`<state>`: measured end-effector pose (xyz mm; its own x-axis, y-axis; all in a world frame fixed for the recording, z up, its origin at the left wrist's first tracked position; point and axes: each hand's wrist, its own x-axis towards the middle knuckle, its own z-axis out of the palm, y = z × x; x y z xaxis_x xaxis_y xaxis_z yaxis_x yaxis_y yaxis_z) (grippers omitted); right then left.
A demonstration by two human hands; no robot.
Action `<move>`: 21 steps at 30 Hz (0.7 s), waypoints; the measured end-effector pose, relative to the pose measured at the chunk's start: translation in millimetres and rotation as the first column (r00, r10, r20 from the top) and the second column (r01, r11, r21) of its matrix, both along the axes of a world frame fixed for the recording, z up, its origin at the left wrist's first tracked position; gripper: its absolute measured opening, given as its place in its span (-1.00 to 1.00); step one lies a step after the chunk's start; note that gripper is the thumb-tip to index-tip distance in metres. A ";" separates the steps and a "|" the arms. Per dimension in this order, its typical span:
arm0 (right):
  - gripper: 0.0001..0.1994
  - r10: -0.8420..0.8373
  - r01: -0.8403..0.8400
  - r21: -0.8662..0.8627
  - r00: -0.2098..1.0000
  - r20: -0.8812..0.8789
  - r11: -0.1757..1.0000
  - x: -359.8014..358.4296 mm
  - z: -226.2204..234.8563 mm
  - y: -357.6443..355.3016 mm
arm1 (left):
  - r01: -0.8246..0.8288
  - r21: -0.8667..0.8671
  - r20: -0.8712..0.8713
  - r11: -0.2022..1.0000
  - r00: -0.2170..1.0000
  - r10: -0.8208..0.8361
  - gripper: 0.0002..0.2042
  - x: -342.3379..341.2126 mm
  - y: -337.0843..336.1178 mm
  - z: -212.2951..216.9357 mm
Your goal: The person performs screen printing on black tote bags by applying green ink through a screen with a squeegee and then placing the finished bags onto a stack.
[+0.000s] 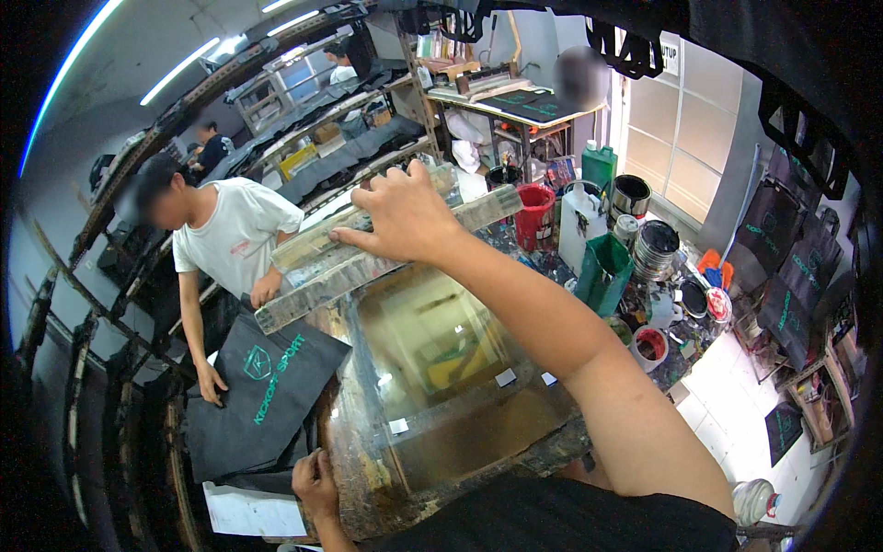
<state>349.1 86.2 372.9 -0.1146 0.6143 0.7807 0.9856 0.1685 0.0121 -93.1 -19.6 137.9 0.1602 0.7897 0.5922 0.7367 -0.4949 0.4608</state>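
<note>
The stained worktable point(354, 474) bears a glossy yellowish panel point(395, 354) dotted with small white squares point(398, 426).

A: Which vessels are grouped right of centre?

B: A red bucket point(534, 224), a white jerrycan point(580, 223), a green jug point(599, 165) behind it and a metal tin point(656, 251) to its right.

A: What lies beyond and beside them?

B: A pale, paned door point(706, 140) behind; a white-tiled floor point(727, 391) at lower right; a yellow bin point(297, 163) on distant shelving point(398, 84); and, upper left, a lit fluorescent tube point(180, 71).
</note>
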 end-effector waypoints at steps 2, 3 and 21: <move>-0.30 -0.007 0.007 0.002 1.000 0.005 1.000 0.0 1.1 -1.7 | -0.049 0.071 0.005 0.996 0.999 0.049 -0.84 -8.2 -1.5 -3.5; -0.29 -0.006 0.006 -0.001 1.000 0.004 1.000 0.3 0.8 -0.9 | -0.074 0.102 0.008 0.992 0.997 0.074 -0.83 -10.6 -2.4 -5.1; -0.27 -0.018 0.017 0.022 0.999 0.029 1.000 4.5 14.1 28.2 | -0.486 -0.009 -0.520 0.874 0.749 0.411 -0.51 -94.6 63.1 -42.8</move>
<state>353.7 114.4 387.0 -0.1274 0.5995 0.7902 0.9875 0.1508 0.0448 -187.7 43.5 95.0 0.0035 0.9097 0.4152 0.9998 -0.0106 0.0147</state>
